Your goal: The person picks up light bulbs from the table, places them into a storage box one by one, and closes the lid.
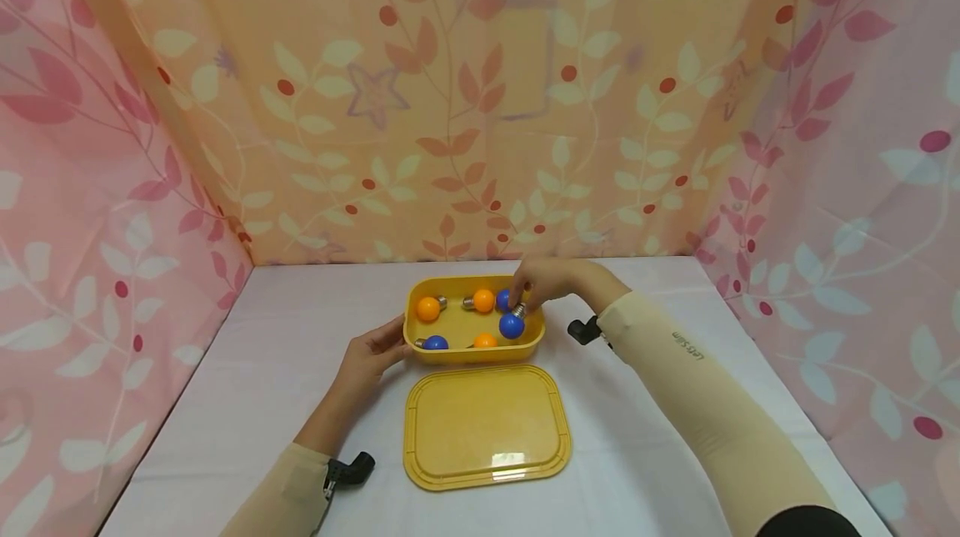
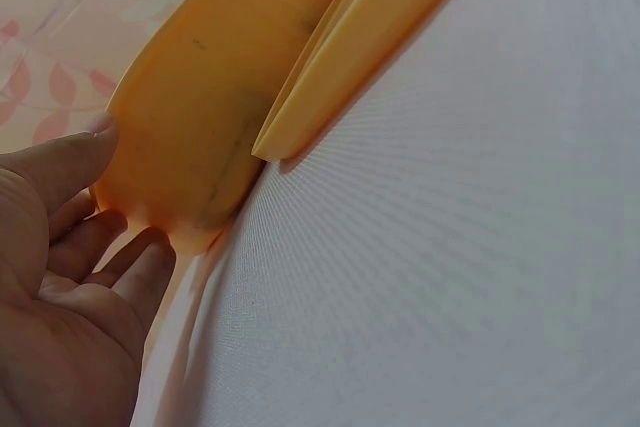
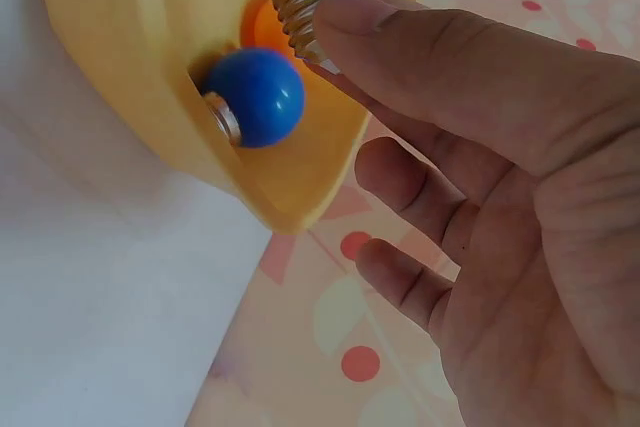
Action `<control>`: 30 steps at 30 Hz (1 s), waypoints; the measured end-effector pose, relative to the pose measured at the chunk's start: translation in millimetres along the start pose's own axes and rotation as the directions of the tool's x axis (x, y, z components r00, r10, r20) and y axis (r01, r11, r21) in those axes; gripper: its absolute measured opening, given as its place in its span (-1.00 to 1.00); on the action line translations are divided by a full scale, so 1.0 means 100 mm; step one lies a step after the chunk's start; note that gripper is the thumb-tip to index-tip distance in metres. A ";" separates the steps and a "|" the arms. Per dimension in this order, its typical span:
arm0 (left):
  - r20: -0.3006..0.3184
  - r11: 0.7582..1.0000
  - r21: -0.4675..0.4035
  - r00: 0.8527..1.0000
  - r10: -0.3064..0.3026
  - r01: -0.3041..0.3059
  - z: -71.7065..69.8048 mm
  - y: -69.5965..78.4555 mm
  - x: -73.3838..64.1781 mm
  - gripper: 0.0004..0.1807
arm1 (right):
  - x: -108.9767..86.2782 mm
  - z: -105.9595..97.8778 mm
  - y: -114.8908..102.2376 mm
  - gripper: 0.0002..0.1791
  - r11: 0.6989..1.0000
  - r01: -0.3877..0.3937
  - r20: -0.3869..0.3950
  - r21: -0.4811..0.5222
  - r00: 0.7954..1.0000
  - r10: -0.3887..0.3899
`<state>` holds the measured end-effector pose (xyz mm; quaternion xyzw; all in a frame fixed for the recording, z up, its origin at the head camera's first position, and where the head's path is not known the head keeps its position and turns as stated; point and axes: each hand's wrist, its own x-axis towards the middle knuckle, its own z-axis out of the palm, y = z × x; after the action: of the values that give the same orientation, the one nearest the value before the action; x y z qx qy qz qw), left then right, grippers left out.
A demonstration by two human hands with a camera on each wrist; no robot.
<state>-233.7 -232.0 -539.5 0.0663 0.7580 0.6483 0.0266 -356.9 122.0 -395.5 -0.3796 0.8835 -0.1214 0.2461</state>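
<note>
A yellow plastic box [image 1: 474, 356] stands on the table with small orange and blue light bulbs in it. My left hand [image 1: 367, 360] holds its left end, thumb close to the rim and fingertips against the wall, as the left wrist view shows. Over the box's right part, my right hand [image 1: 551, 278] pinches a blue light bulb [image 1: 512, 326] by its silver screw base, thumb on the threads. Below it, another blue bulb [image 3: 258, 97] lies in the box corner. An orange bulb [image 1: 428, 309] lies at the left, a second orange bulb [image 1: 483, 300] at the back.
A flat yellow lid [image 1: 487, 429] lies in front of the box. Towards the box's front wall are a blue bulb [image 1: 435, 343] and an orange bulb [image 1: 485, 340]. The white-covered table [image 1: 255, 404] is enclosed by patterned curtains [image 1: 450, 103] at the back and sides.
</note>
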 end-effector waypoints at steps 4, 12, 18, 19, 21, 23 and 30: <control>0.008 1.000 -0.010 1.000 0.010 -0.010 0.00 -0.01 0.00 -0.28 | 0.02 0.05 -0.02 -0.75 1.000 -0.027 0.011 -0.009 1.000 0.027; 0.016 0.999 -0.025 0.999 0.031 -0.031 -0.01 -0.01 0.00 -0.29 | 0.03 0.17 0.00 -0.79 0.996 -0.084 0.031 -0.030 0.996 0.085; 0.013 0.999 -0.026 1.000 0.027 -0.026 -0.01 0.01 -0.01 -0.28 | 0.06 0.25 0.04 -0.78 0.995 -0.084 0.033 -0.047 0.996 0.085; 0.012 0.999 -0.025 1.000 0.023 -0.023 -0.01 0.01 -0.01 -0.28 | 0.06 0.26 0.04 -0.79 0.995 -0.085 0.033 -0.051 0.996 0.087; 0.010 0.999 -0.026 1.000 0.021 -0.021 -0.01 0.01 0.00 -0.28 | 0.07 0.27 0.04 -0.79 0.994 -0.087 0.033 -0.061 0.995 0.089; 0.010 1.000 -0.022 1.000 0.018 -0.018 -0.01 0.00 0.00 -0.28 | 0.07 0.27 0.04 -0.79 0.994 -0.085 0.033 -0.075 0.996 0.088; 0.005 1.000 -0.006 1.000 0.006 -0.006 0.00 0.02 -0.01 -0.29 | 0.03 0.20 0.00 -0.77 0.992 -0.083 0.023 -0.092 0.996 0.085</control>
<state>-232.4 -231.4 -537.1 0.0704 0.7558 0.6504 0.0267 -348.2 119.2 -414.0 -0.3545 0.8999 -0.0656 0.2455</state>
